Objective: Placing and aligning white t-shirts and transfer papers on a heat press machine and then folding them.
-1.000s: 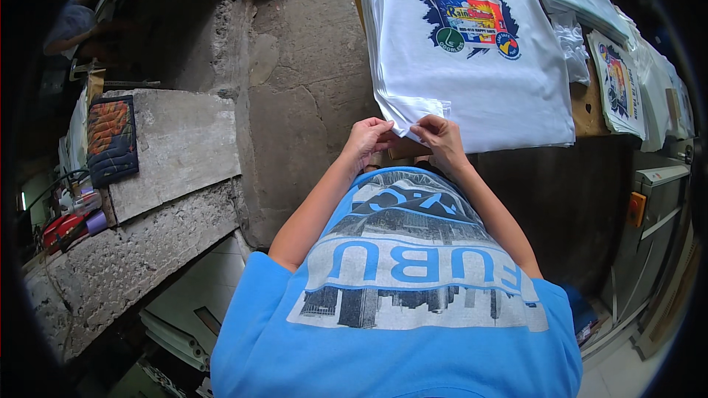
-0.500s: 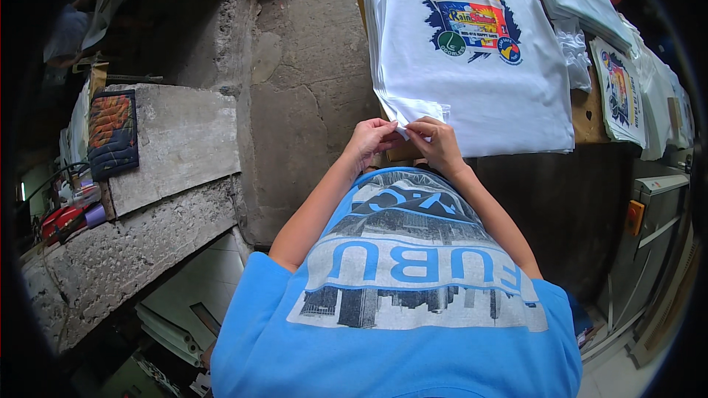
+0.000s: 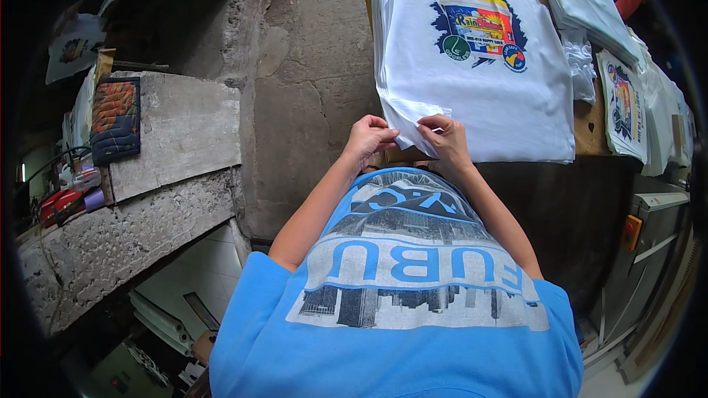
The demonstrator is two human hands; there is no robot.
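A stack of white T-shirts [image 3: 509, 121] lies in front of me, the top one printed with a colourful paint-bucket design. At its near left corner, the hem is turned up in a small fold. My left hand [image 3: 371, 141] pinches the edge of the cloth at that corner between thumb and fingers. Just to the right, my right hand [image 3: 447, 138] is closed in a pinch over the turned-up fold. Whatever sits between its fingertips is too small to make out.
The shirts rest on a brown board [image 3: 590, 129]. More printed shirts [image 3: 625, 107] and folded white cloth [image 3: 586, 4] lie to the right. A quilted pad [image 3: 116, 119] lies on a concrete ledge [image 3: 184, 133] at left. A grey metal cabinet [image 3: 653, 232] with an orange switch stands at right.
My hands have drawn apart at the shirt corner: the right fingertips have moved right, away from the left ones. The whole view has shifted slightly. At far left, a printed white cloth now shows its front.
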